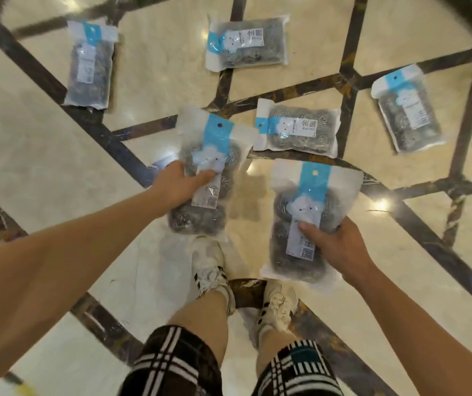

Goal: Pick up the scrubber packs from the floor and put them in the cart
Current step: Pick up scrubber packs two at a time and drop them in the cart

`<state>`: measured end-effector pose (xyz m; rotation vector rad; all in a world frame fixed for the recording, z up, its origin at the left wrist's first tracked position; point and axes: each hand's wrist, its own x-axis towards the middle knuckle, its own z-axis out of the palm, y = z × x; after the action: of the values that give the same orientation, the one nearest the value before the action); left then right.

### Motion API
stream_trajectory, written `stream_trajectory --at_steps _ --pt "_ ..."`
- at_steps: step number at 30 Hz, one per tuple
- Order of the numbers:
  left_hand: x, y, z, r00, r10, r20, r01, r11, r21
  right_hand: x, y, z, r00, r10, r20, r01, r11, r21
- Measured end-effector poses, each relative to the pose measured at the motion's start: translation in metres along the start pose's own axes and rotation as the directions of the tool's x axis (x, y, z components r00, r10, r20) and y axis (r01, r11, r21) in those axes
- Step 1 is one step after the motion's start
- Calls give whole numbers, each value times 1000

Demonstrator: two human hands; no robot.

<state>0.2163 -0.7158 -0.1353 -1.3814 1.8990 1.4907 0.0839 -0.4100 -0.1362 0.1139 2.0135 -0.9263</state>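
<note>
Head camera, looking down: the left hand [179, 185] and right hand [332, 244] each pinch a scrubber pack above the floor [28, 144], four more lying there — light, slippery bags, likely best gripped mid-body, cart out of view.
</note>
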Motion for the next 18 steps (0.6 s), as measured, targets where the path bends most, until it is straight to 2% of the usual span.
stream_trajectory --at_steps 3,5,8,11,14,18 --pt "-91 43 -14 994 52 96 -14 931 -364 -66 -68 -39 997 -64 46 57 990 131" --pt "-150 75 -24 983 85 162 2 881 -474 -112 -114 -66 987 -132 94 114 977 181" --pt "-226 120 -44 978 63 197 58 833 -551 -176 -173 -108 960 -188 209 135 961 243" --pt "-296 163 -70 984 27 177 80 814 -575 -235 -220 -143 919 -225 324 161 964 213" --pt "-352 199 -98 993 26 118 52 794 -606 -293 -262 -171 923 -248 295 165 946 279" --pt "-413 244 -131 992 86 89 -14 793 -608 -364 -302 -193 952 -258 165 190 919 345"
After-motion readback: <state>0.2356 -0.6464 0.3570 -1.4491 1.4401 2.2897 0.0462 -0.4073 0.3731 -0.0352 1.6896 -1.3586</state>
